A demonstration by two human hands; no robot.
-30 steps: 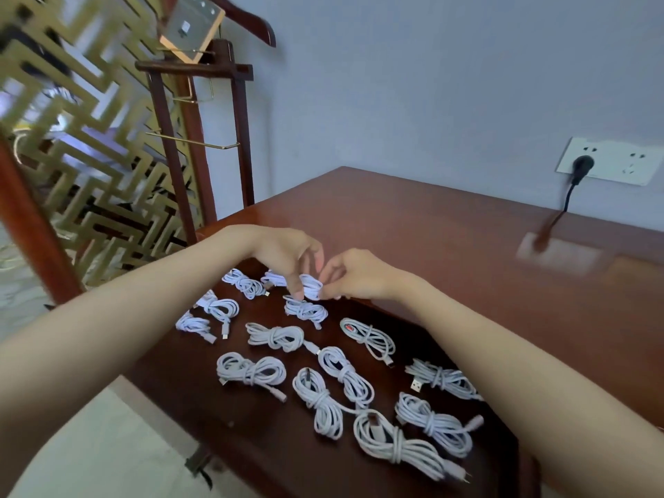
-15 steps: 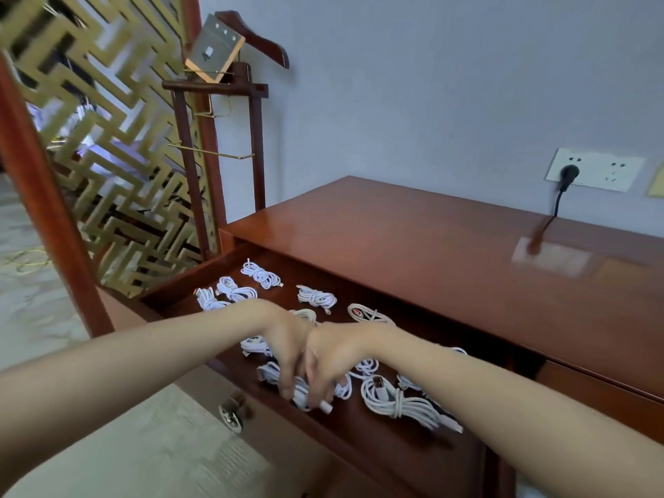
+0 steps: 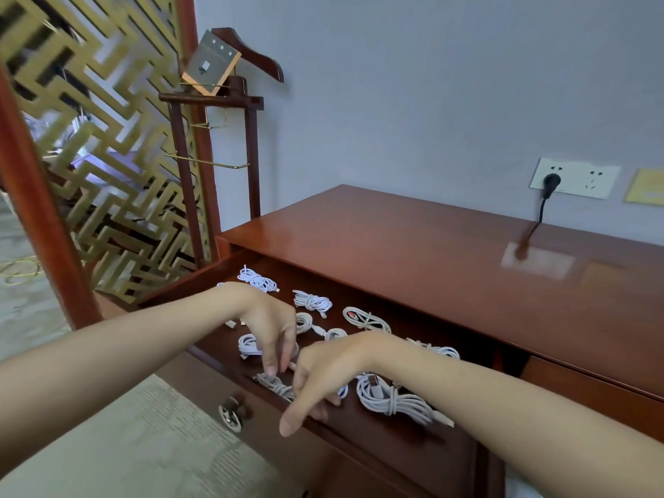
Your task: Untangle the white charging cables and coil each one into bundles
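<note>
I'm finding no words or numbers I can read here; the card (image 3: 211, 62) on the stand (image 3: 251, 145) is showing only a small dark mark, too blurred to read.

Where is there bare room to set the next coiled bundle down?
The desk top is bare between the open drawer and the wall, left of the black cord. The drawer is crowded with cable bundles, tightest at its front, where the left hand and right hand work.
</note>
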